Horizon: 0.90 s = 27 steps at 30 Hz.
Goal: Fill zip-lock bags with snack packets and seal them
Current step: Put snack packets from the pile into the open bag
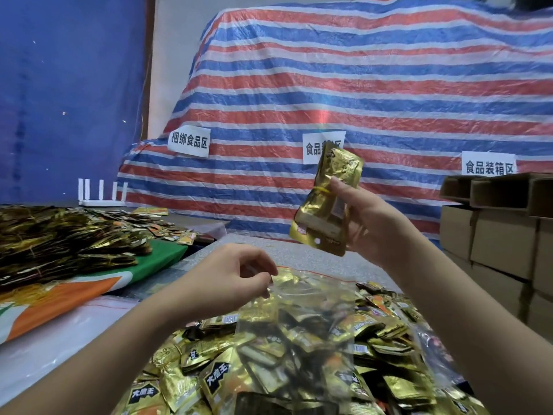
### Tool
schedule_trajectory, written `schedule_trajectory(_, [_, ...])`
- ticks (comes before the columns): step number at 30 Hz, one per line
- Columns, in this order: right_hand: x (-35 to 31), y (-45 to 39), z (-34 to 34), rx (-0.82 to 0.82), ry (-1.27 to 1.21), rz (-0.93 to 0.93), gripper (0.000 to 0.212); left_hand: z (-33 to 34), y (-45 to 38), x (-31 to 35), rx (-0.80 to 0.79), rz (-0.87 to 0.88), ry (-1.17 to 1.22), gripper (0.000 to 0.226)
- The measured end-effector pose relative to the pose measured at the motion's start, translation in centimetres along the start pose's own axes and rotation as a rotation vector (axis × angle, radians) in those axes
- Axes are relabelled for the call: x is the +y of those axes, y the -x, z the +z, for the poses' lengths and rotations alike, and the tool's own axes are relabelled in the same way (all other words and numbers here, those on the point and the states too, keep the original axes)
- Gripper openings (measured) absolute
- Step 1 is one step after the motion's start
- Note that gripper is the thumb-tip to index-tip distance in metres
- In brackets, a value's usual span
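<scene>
Nearest, a heap of gold packets (pixel 209 381) covers the table's front, several showing a black panel with "大唐王" in white. On the heap lies a clear bag (pixel 314 319), partly filled with packets, its long axis running away from the person and its mouth with a thin red strip at the far end. The left hand (pixel 230 277) pinches the left corner of that mouth between thumb and curled fingers.

Above and to the right, the right hand (pixel 368 223) grips a bundle (pixel 327 202) of gold packets bound by a yellow rubber band; thumb and fingers are clamped on its right edge. The bundle stands nearly upright in the air, long axis vertical, top leaning slightly right; its print is too small to read.

To the left, more banded gold bundles (pixel 59 244) pile on a green and orange cloth (pixel 98 289). Behind them sits a white router (pixel 101 196). On the right, cardboard boxes (pixel 502 235) are stacked.

Farthest, a red, white and blue striped tarp (pixel 374 85) carries paper signs (pixel 189 141): "捆绑食品区", one half hidden starting "食品", and "食品装箱区".
</scene>
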State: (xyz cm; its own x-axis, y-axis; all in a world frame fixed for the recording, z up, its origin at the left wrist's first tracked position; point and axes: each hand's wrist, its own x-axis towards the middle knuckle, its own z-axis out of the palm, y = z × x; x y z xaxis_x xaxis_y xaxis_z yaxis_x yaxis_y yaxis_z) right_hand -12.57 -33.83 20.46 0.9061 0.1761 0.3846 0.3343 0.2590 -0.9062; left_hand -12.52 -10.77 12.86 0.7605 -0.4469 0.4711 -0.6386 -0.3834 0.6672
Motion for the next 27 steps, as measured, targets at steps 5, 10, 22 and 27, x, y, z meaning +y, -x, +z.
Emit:
schedule_trajectory(5, [0.9, 1.2, 0.3, -0.069, -0.027, -0.082, 0.025, 0.1, 0.3, 0.6, -0.018, 0.007, -0.003, 0.015])
schedule_trajectory(10, [2.0, 2.1, -1.1, -0.074, 0.232, -0.14, 0.033, 0.0, 0.6, 0.7, -0.018, 0.031, -0.019, 0.014])
schedule_trajectory(22, [1.5, 3.6, -0.1, -0.273, 1.027, -0.009, 0.018, -0.1, 0.4, 0.1, -0.031, 0.041, 0.034, 0.005])
schedule_trajectory(27, [0.4, 3.6, 1.2, -0.395, 1.236, 0.048, 0.007, -0.8, 0.3, -0.1, -0.129, 0.074, 0.056, 0.004])
